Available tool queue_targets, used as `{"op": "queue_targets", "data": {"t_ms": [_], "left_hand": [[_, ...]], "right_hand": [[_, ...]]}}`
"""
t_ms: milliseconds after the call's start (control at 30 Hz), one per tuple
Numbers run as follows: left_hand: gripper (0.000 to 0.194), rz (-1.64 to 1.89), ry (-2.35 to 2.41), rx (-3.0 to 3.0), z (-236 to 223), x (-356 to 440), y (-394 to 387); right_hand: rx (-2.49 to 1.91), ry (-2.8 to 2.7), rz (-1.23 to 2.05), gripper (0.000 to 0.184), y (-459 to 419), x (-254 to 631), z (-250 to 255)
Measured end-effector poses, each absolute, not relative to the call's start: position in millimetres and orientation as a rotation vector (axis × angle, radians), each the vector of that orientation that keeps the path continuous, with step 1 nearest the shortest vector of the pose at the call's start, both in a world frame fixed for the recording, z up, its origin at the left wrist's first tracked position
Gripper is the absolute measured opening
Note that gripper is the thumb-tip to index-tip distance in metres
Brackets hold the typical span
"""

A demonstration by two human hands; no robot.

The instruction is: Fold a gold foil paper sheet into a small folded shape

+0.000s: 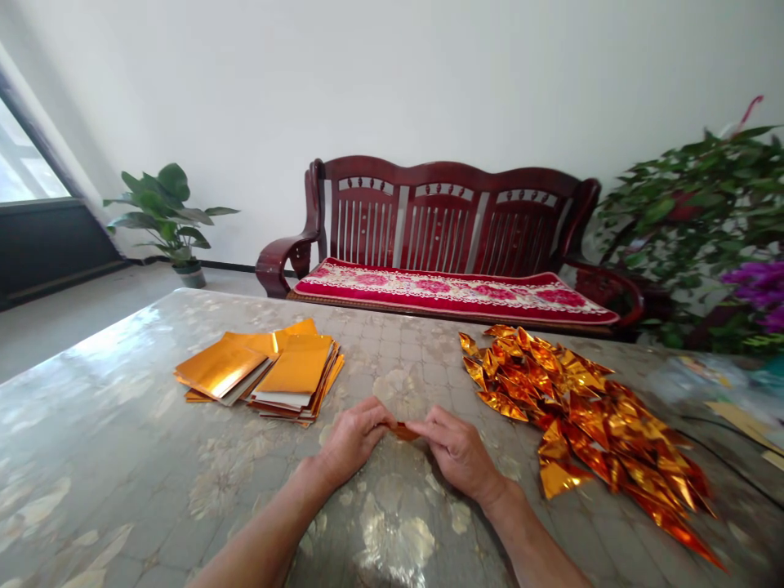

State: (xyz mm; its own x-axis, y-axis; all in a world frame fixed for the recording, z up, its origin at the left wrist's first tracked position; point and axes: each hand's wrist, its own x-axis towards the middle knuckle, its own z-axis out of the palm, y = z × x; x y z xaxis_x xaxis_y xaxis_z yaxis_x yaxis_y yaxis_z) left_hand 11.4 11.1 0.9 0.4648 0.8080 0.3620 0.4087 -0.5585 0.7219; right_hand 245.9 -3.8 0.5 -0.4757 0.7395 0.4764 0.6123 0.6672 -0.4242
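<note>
Left hand (355, 438) and right hand (459, 453) pinching a small foil piece (405, 432)

Each clamped on one end, over the near middle of the table (153, 465); a stack of gold sheets (295, 365) lies farther left, a heap of folded foil shapes (588, 416) to the right

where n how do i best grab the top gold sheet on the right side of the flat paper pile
Probably pinch its near edge, with the left hand coming from the near right, once that hand frees the small foil piece. The top gold sheet lies flat, and its near edge stops short of the pale layer beneath, which should leave a lip to lift.
</note>
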Motion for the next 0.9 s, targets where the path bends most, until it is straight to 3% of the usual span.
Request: {"op": "queue_targets", "data": {"t_ms": [233,467,900], "left_hand": [[0.020,0.931,1.033,2.140,0.2,11.3,11.2],[0.023,0.932,1.044,2.194,-6.0,9.1,12.2],[0.021,0.869,1.059,2.200,-12.6,9.1,12.6]], "right_hand": [[-1.012,-2.254,0.294,0.039,-4.9,247.4,4.2],[-1.040,-2.263,0.294,0.022,-3.7,251.0,9.1],[-1.115,-2.282,0.292,0.022,-3.4,247.6,-0.6]]}}
